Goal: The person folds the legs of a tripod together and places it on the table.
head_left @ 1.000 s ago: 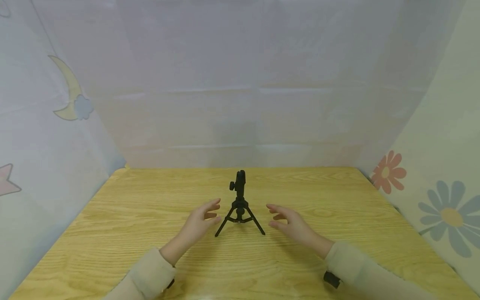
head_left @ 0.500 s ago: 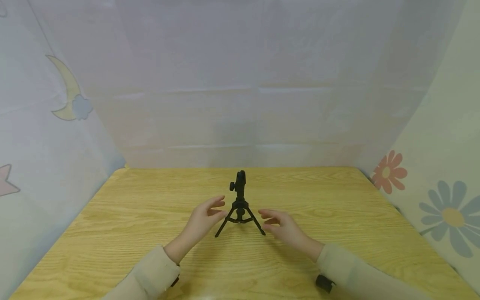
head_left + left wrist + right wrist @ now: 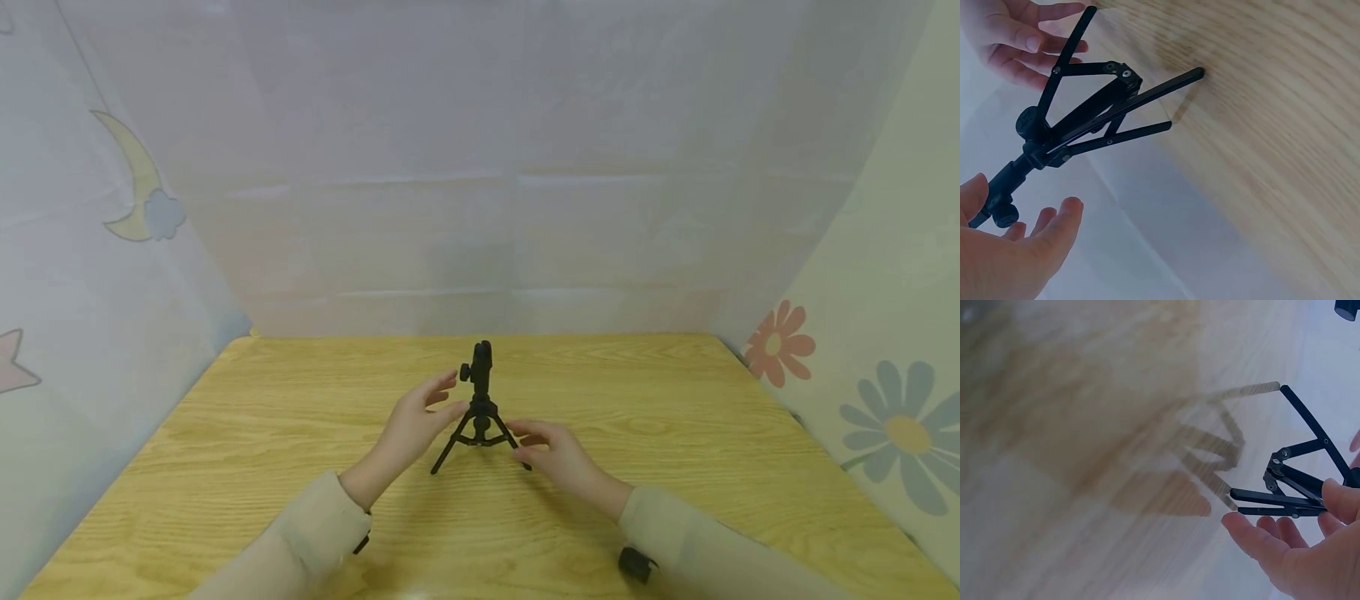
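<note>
A small black tripod [image 3: 481,407] stands upright on the wooden table with its legs spread. Two knobs show on it in the left wrist view, where its hinged legs and braces [image 3: 1091,69] are plain. My left hand [image 3: 414,423] is beside the upper part, fingers apart and gently bent near the side knob [image 3: 1005,215]; nothing is gripped. Low on the other side, my right hand [image 3: 562,460] has its thumb and fingers on either side of a leg [image 3: 1272,499]. Whether those fingers touch the leg is unclear.
The wood-grain table [image 3: 300,392] reaches back to a pale hanging cloth [image 3: 480,208]. Patterned side cloths rise at left and right, with a moon [image 3: 138,175] and flowers [image 3: 903,433]. Each wrist wears a black device [image 3: 637,565].
Both hands have come in toward the tripod. The left hand has also risen toward its upper part, and the right hand has moved left to the right leg. The tripod stands in place.
</note>
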A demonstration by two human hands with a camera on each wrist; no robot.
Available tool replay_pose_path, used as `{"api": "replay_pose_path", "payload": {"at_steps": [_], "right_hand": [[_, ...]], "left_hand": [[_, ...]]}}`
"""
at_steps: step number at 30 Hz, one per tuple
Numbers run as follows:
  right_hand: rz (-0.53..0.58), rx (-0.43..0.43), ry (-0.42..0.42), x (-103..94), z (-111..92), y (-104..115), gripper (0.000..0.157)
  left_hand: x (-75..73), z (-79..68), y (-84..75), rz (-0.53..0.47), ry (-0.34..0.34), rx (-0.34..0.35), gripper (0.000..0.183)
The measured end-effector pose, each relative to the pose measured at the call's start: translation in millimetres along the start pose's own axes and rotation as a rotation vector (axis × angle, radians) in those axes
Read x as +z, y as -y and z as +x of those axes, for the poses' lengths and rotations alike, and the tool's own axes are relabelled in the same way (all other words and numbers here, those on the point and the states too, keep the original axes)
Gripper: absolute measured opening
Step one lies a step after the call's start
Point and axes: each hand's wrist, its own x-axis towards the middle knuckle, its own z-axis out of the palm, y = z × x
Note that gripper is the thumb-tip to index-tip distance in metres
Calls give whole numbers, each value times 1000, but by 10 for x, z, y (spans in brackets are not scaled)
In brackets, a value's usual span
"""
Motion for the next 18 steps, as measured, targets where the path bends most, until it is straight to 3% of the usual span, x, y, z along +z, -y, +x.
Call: {"api": "replay_pose_path", "payload": {"at_steps": [7,18], "right_hand": [[30,-32,3,42,41,-1,32],[-5,77,-25,59,122,27,30]], "left_hand": [[20,44,-128,-28,3,4,56],[34,191,-224,-51,6,79,58]]}}
